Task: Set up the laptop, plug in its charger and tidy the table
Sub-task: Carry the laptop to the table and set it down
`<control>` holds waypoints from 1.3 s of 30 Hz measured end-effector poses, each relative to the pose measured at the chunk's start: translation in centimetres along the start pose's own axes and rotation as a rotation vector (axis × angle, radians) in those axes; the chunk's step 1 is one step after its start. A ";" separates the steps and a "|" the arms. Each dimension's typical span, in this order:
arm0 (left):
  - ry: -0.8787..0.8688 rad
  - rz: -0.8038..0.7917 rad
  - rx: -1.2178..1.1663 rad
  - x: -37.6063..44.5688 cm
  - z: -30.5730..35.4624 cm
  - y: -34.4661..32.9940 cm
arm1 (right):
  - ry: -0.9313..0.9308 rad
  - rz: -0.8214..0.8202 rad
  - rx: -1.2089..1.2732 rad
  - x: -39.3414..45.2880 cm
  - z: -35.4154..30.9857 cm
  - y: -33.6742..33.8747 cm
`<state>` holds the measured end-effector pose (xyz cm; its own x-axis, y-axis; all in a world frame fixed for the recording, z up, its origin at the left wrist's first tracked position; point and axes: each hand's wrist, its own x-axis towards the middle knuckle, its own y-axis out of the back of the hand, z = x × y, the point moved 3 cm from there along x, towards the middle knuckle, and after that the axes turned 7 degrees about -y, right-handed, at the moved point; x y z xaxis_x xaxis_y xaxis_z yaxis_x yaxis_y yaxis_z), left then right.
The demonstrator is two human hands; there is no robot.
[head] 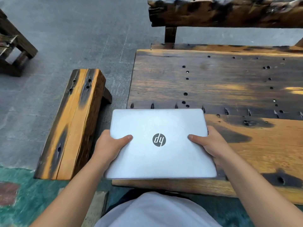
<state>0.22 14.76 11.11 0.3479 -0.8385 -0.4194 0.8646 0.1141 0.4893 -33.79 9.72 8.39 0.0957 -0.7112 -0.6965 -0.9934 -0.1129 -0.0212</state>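
Observation:
A closed silver laptop (159,154) with a round logo on its lid is held over the near left corner of a dark wooden table (229,82). My left hand (109,147) grips its left edge, thumb lying on the lid. My right hand (211,143) grips the right edge the same way. The fingers of both hands are hidden under the laptop. I cannot tell whether the laptop rests on the table or hovers just above it. No charger is in view.
A wooden bench (72,125) stands left of the table. Another rough wooden bench (221,13) runs along the far side. A dark wooden stool (14,45) sits at the far left on the grey stone floor (73,30).

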 end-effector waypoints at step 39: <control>-0.731 -1.155 0.536 -13.5 3.4 -18.8 | 0.059 1.091 0.914 -33.8 29.4 -8.5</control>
<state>-22.02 22.13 10.16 -0.8264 -0.4209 -0.3740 0.2378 -0.8630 0.4458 -30.47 55.16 11.05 -0.7514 -0.1793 -0.6350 -0.2589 0.9653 0.0338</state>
